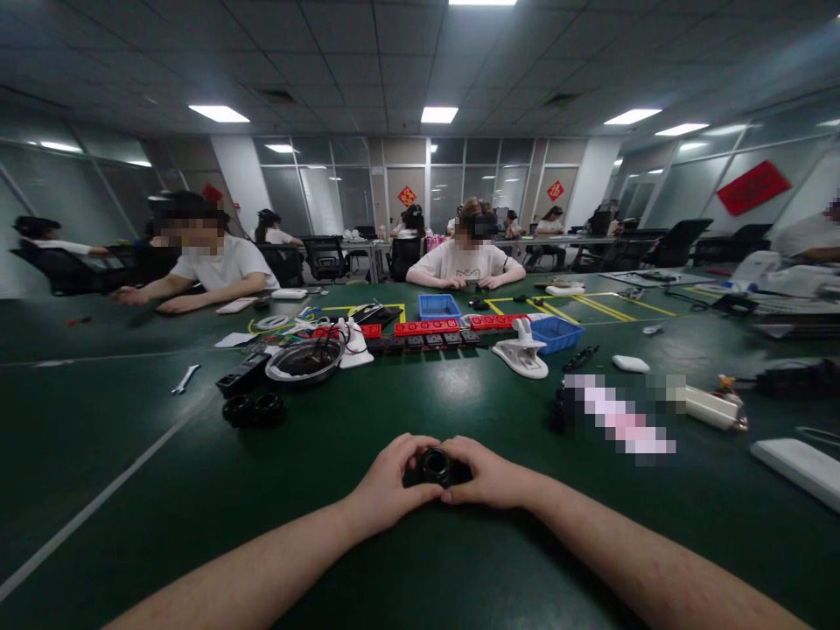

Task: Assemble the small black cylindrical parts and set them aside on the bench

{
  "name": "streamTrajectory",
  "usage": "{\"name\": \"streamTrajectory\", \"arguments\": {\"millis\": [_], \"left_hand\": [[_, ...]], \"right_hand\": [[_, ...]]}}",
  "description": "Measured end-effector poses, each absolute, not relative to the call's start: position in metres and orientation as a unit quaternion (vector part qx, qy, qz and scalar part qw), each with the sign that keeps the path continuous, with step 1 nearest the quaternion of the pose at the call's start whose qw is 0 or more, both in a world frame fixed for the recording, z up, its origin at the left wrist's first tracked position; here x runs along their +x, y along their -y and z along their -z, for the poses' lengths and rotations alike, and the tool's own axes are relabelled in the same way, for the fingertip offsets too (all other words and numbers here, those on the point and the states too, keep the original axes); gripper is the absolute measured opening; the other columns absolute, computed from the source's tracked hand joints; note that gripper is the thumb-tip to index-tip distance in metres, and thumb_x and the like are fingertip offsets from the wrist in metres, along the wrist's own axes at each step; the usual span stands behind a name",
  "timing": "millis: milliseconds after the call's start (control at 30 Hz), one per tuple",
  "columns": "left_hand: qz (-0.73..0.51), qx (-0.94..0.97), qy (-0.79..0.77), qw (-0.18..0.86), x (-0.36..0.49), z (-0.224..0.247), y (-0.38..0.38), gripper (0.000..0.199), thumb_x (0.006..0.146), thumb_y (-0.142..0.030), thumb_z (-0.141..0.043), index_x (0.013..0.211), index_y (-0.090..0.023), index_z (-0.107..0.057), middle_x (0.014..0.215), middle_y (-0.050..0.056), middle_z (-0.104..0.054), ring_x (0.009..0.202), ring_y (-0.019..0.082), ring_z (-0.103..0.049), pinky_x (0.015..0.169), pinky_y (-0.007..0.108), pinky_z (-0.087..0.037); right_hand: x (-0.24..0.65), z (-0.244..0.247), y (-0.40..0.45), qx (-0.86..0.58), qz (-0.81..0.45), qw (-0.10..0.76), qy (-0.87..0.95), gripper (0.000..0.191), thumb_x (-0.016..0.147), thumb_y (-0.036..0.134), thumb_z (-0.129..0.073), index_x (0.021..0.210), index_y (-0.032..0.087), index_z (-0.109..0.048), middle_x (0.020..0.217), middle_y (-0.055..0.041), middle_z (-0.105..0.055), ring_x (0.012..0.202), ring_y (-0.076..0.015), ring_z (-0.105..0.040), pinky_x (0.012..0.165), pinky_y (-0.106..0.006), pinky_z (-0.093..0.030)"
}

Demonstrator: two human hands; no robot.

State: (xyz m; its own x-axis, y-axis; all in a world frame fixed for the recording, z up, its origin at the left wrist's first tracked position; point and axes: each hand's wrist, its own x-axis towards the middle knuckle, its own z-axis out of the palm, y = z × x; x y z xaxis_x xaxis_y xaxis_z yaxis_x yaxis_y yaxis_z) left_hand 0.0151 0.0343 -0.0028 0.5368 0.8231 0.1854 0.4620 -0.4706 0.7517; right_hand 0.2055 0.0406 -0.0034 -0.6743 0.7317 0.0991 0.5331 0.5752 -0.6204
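Note:
A small black round part (435, 465) with a ring-shaped opening on top is held between both hands near the front middle of the green table. My left hand (397, 479) wraps round its left side, fingers curled behind it and thumb in front. From the right, my right hand (482, 475) grips the same part, its thumb meeting the left thumb at the front. The fingertips behind the part almost touch. The underside of the part is hidden by the hands.
Two black round parts (253, 409) stand at the left, near a metal bowl (305, 374) with cables. Farther back are red blocks (425, 327), blue trays (439, 305) and a white clip stand (523, 357). A wrench (185, 379) lies left. People sit across the table (367, 411).

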Motion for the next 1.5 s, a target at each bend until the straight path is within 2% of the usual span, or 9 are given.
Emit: {"name": "streamTrajectory", "arguments": {"millis": [100,633,933,1133,1233,1333,1400,1500], "left_hand": [[-0.264,0.821,-0.39,0.324,0.015,0.001,-0.034,0.036,0.066,-0.026,-0.063,0.1,-0.023,-0.053,0.084,0.0,-0.048,0.073,0.015,-0.045,0.062,0.024,-0.037],[-0.249,0.817,-0.395,0.338,0.016,0.002,-0.038,0.036,0.065,-0.026,-0.064,0.099,-0.023,-0.052,0.084,0.0,-0.048,0.072,0.014,-0.045,0.061,0.023,-0.037],[-0.278,0.803,-0.406,0.336,0.021,-0.001,-0.029,0.036,0.062,-0.034,-0.066,0.094,-0.021,-0.054,0.087,0.001,-0.05,0.078,0.017,-0.047,0.065,0.026,-0.039],[-0.301,0.796,-0.432,0.3,0.026,0.005,-0.021,0.032,0.061,-0.023,-0.066,0.09,-0.02,-0.053,0.086,0.001,-0.051,0.078,0.018,-0.048,0.067,0.027,-0.04],[-0.324,0.782,-0.453,0.281,0.027,0.008,-0.02,0.031,0.062,-0.023,-0.065,0.089,-0.019,-0.052,0.087,0.002,-0.05,0.078,0.018,-0.048,0.068,0.028,-0.04],[-0.338,0.779,-0.457,0.266,0.026,0.01,-0.021,0.032,0.061,-0.024,-0.066,0.09,-0.018,-0.051,0.087,0.002,-0.05,0.079,0.018,-0.048,0.068,0.029,-0.04],[-0.331,0.791,-0.438,0.272,0.023,0.009,-0.023,0.033,0.062,-0.024,-0.066,0.091,-0.018,-0.052,0.087,0.002,-0.05,0.079,0.018,-0.048,0.068,0.028,-0.04],[-0.299,0.814,-0.4,0.295,0.018,0.004,-0.027,0.033,0.064,-0.027,-0.065,0.094,-0.019,-0.053,0.085,0.001,-0.05,0.076,0.016,-0.048,0.065,0.026,-0.039]], "right_hand": [[0.21,0.002,-0.044,-0.356,-0.302,0.165,0.869,0.032,0.066,0.03,-0.064,0.093,0.017,-0.055,0.088,-0.0018,-0.054,0.085,-0.018,-0.047,0.075,-0.029,-0.037],[0.207,0.005,-0.049,-0.359,-0.314,0.162,0.864,0.029,0.064,0.027,-0.065,0.09,0.016,-0.056,0.083,-0.0006,-0.054,0.079,-0.0164,-0.047,0.071,-0.026,-0.037],[0.205,0.007,-0.046,-0.395,-0.331,0.187,0.837,0.03,0.056,0.029,-0.07,0.074,0.015,-0.05,0.071,0.0044,-0.046,0.066,-0.0109,-0.044,0.056,-0.019,-0.033],[0.199,0.009,-0.039,-0.459,-0.271,0.172,0.828,0.039,0.049,0.037,-0.071,0.07,0.016,-0.045,0.07,0.0038,-0.047,0.063,-0.011,-0.043,0.05,-0.019,-0.03],[0.189,0.013,-0.032,-0.515,-0.168,0.161,0.825,0.038,0.054,0.044,-0.066,0.071,0.017,-0.047,0.069,0.0008,-0.05,0.061,-0.013,-0.044,0.052,-0.022,-0.03],[0.182,0.014,-0.025,-0.533,-0.078,0.174,0.825,0.04,0.059,0.05,-0.061,0.076,0.016,-0.05,0.074,-0.0038,-0.052,0.07,-0.0187,-0.047,0.062,-0.029,-0.033],[0.183,0.011,-0.023,-0.499,-0.101,0.191,0.839,0.046,0.058,0.051,-0.062,0.086,0.016,-0.051,0.082,-0.0054,-0.053,0.078,-0.021,-0.047,0.068,-0.032,-0.034],[0.194,0.003,-0.028,-0.407,-0.232,0.19,0.863,0.052,0.06,0.042,-0.065,0.103,0.017,-0.049,0.092,-0.0046,-0.053,0.085,-0.02,-0.047,0.074,-0.031,-0.036]]}}
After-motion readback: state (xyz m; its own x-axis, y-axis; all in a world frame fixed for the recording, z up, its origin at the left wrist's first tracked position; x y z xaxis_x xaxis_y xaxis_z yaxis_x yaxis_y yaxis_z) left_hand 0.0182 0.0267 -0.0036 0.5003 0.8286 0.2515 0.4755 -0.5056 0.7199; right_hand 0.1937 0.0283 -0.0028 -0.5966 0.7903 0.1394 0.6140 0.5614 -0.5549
